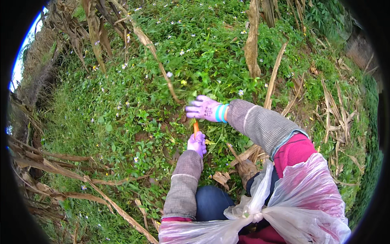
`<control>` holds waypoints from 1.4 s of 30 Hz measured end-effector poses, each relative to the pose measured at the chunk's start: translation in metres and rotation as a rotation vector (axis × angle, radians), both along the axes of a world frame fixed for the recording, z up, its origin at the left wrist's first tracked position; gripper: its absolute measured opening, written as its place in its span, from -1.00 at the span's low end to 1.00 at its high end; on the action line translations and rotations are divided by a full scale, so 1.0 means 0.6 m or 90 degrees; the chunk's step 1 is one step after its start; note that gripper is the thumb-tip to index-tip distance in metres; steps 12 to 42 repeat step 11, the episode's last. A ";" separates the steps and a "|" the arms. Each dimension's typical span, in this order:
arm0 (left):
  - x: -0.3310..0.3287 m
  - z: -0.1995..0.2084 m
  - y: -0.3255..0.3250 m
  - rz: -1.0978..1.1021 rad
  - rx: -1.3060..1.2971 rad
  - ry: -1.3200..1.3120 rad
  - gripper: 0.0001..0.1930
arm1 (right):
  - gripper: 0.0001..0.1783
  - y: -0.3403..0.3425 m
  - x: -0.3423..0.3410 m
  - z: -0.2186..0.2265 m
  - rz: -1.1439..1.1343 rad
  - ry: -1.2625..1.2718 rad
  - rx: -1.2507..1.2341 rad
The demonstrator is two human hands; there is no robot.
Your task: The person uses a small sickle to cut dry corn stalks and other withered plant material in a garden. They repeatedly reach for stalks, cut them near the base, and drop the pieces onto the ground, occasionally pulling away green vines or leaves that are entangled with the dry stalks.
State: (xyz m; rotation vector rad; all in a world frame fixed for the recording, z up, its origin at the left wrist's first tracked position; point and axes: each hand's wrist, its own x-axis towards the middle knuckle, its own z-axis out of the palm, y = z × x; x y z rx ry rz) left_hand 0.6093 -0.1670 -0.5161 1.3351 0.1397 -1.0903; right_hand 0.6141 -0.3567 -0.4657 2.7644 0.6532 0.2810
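Purple-gloved left hand (197, 143) has its fingers clamped around an orange tool handle (196, 127), which sticks up just past them toward the right hand (203, 108). That hand's fingers are closed on green weeds (191, 87) just beyond its fingertips.

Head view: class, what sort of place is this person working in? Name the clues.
Probably a weedy field or garden plot outdoors. Low green weeds with small flowers cover the ground, dry stalks with withered leaves stand among them, and both gloved hands, left hand and right hand, work at ground level.
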 end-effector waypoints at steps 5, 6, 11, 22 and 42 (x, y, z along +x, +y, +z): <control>0.007 0.006 0.026 -0.139 0.070 -0.178 -0.76 | -0.82 -0.039 0.030 0.009 -0.407 0.282 -0.118; 0.018 -0.025 0.021 -0.193 0.126 -0.256 -0.72 | -0.81 -0.036 0.015 0.004 -0.434 0.269 -0.160; 0.015 -0.145 0.017 -0.276 0.310 -0.636 -0.56 | -0.78 -0.052 -0.007 -0.032 -0.416 0.310 -0.094; 0.015 -0.145 0.017 -0.276 0.310 -0.636 -0.56 | -0.78 -0.052 -0.007 -0.032 -0.416 0.310 -0.094; 0.015 -0.145 0.017 -0.276 0.310 -0.636 -0.56 | -0.78 -0.052 -0.007 -0.032 -0.416 0.310 -0.094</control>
